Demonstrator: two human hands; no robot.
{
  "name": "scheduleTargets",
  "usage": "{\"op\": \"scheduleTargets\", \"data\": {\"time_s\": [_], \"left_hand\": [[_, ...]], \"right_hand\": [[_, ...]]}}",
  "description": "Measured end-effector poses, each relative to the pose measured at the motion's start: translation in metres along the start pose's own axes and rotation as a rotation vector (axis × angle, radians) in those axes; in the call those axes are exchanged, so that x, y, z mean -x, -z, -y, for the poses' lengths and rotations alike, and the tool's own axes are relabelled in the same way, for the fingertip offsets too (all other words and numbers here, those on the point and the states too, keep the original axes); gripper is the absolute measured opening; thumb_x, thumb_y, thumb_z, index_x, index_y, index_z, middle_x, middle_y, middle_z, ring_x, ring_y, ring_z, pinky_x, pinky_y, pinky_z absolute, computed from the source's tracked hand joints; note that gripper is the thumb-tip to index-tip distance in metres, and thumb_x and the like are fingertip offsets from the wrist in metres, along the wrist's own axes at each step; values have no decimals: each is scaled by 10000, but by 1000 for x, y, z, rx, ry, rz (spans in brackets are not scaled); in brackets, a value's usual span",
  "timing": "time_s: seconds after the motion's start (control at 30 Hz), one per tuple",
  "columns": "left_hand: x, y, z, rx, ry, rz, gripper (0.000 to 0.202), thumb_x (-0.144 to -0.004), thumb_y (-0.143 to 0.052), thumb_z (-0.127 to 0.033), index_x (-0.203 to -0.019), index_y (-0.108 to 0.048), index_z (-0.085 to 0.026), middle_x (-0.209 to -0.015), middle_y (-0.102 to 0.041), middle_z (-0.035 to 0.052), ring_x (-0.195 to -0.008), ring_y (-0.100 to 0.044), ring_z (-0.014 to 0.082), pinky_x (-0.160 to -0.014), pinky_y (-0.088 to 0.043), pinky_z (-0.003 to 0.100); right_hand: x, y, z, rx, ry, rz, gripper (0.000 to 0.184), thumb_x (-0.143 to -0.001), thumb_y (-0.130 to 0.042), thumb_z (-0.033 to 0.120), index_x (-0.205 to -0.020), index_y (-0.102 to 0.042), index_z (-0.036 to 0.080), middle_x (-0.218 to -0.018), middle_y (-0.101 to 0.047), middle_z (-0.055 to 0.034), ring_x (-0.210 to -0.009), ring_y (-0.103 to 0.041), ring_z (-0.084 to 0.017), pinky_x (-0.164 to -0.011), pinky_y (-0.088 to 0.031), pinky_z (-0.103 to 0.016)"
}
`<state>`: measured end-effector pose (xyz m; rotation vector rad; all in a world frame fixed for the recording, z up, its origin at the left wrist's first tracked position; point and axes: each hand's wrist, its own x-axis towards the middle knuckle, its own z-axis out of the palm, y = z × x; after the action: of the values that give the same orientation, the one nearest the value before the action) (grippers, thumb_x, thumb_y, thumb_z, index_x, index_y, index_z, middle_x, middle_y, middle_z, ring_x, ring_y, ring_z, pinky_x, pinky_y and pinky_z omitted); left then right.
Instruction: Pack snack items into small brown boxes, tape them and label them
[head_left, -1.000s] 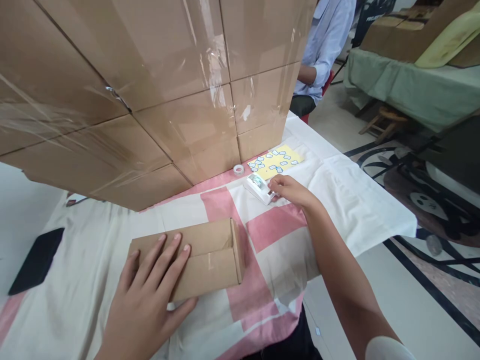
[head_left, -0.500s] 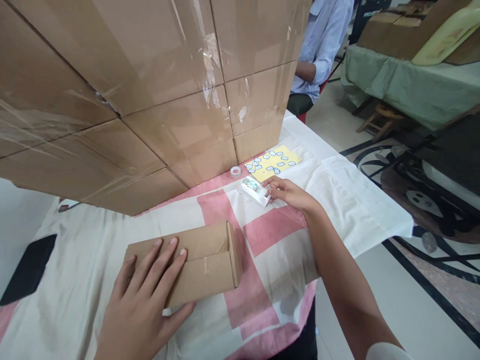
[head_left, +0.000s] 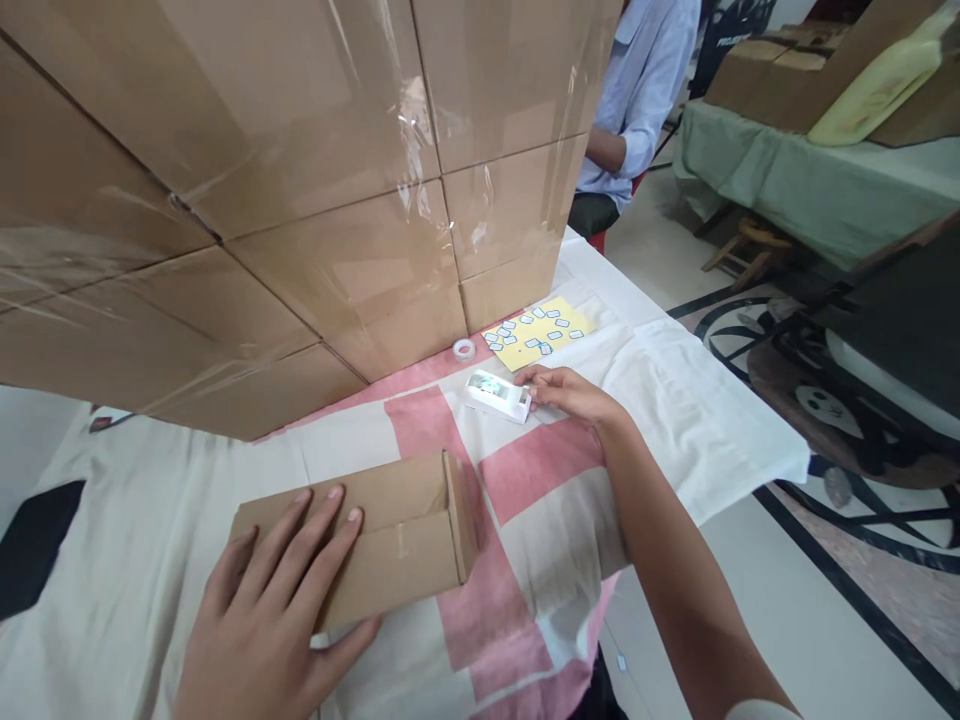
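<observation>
My left hand [head_left: 274, 600] lies on a closed brown cardboard box [head_left: 397, 535], fingers spread over its top and the thumb along the near side. The box rests on the pink and white cloth. Farther off, my right hand [head_left: 564, 390] has its thumb and fingers pinched at the right end of a small white tape dispenser [head_left: 496, 394]. The fingers partly hide that end, so I cannot make out any tape strip between them. Just behind the dispenser are a clear tape roll [head_left: 464, 349] and a yellow sheet [head_left: 517, 352] bearing several small blue-edged stickers.
A tall wall of taped cardboard boxes [head_left: 345, 240] stands along the back of the table. At the far left lies a black flat object [head_left: 37, 548]. Beyond the table's far edge sits a person in a light blue shirt [head_left: 651, 90]. A green-covered table [head_left: 795, 185] is at the right.
The tape dispenser has turned a little under my right hand and lies more level across the view. My left hand stays on the box. The whole view has shifted slightly.
</observation>
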<state>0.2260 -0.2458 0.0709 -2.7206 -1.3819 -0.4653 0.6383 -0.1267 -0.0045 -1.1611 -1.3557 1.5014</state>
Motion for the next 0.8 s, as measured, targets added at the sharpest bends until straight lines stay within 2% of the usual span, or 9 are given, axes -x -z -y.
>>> {"op": "scheduleTargets", "data": {"time_s": [0.13, 0.23, 0.3, 0.37, 0.4, 0.5, 0.57, 0.67, 0.8], "left_hand": [[-3, -1, 2, -24, -14, -7, 842, -846, -625, -616, -1578, -344, -310, -1579, -472, 82, -1427, -445, 383, -1211, -236, 549], [-3, -1, 4, -72, -56, -20, 886, -821, -650, -602, -1582, -343, -269, -1578, -471, 93, -1414, -461, 379, -1217, -244, 533], [-3, -1, 5, -97, -70, -21, 893, -815, -654, -585, -1583, -343, -250, -1578, -469, 97, -1410, -467, 379, -1218, -251, 539], [-2, -1, 5, -99, -59, -14, 884, -816, -649, -580, -1579, -353, -244, -1578, -467, 97, -1412, -467, 383, -1216, -261, 558], [-2, -1, 6, -101, -55, -11, 877, -820, -645, -573, -1577, -357, -238, -1577, -467, 101, -1413, -466, 385, -1211, -270, 567], [-1, -5, 8, -119, -42, -15, 847, -836, -630, -535, -1577, -360, -227, -1573, -472, 97, -1418, -468, 376, -1193, -310, 573], [1, -10, 12, -108, -18, -24, 839, -829, -634, -541, -1575, -366, -267, -1576, -472, 50, -1409, -486, 357, -1177, -352, 558], [3, -18, 19, -48, 2, -51, 892, -768, -641, -605, -1570, -370, -326, -1606, -426, -10, -1401, -495, 372, -1158, -396, 567], [4, -24, 25, 24, 53, -37, 916, -743, -621, -597, -1581, -328, -373, -1647, -344, -48, -1421, -451, 425, -1191, -347, 633]], "right_hand": [[0, 2, 5, 161, 52, -95, 479, -754, -750, 430, -547, -401, 174, -1120, -615, -72, -938, -564, -166, -835, -423, -300], [4, 4, 12, 285, 43, -155, 507, -779, -726, 438, -551, -349, 187, -902, -593, -23, -749, -503, -119, -697, -377, -270], [7, 4, 16, 304, -11, -178, 521, -814, -697, 440, -556, -312, 203, -679, -484, 36, -598, -390, -89, -594, -305, -257], [10, 3, 18, 297, -69, -215, 520, -839, -679, 432, -558, -299, 215, -557, -371, 70, -520, -314, -78, -536, -241, -257], [11, 3, 20, 288, -89, -222, 508, -844, -675, 421, -557, -308, 218, -532, -367, 73, -503, -334, -78, -524, -242, -256], [13, -2, 23, 195, -125, -166, 478, -817, -699, 367, -583, -305, 232, -527, -471, 50, -542, -551, -122, -532, -353, -245], [13, -4, 25, 103, -129, -99, 469, -782, -717, 314, -627, -279, 245, -535, -521, 45, -593, -653, -172, -557, -436, -256], [15, -4, 28, 43, -112, -35, 434, -749, -695, 232, -665, -270, 254, -547, -577, 44, -619, -704, -205, -584, -495, -275], [20, 2, 31, 28, -131, 5, 408, -770, -665, 232, -652, -275, 249, -512, -577, 40, -647, -726, -219, -616, -502, -276]]}}
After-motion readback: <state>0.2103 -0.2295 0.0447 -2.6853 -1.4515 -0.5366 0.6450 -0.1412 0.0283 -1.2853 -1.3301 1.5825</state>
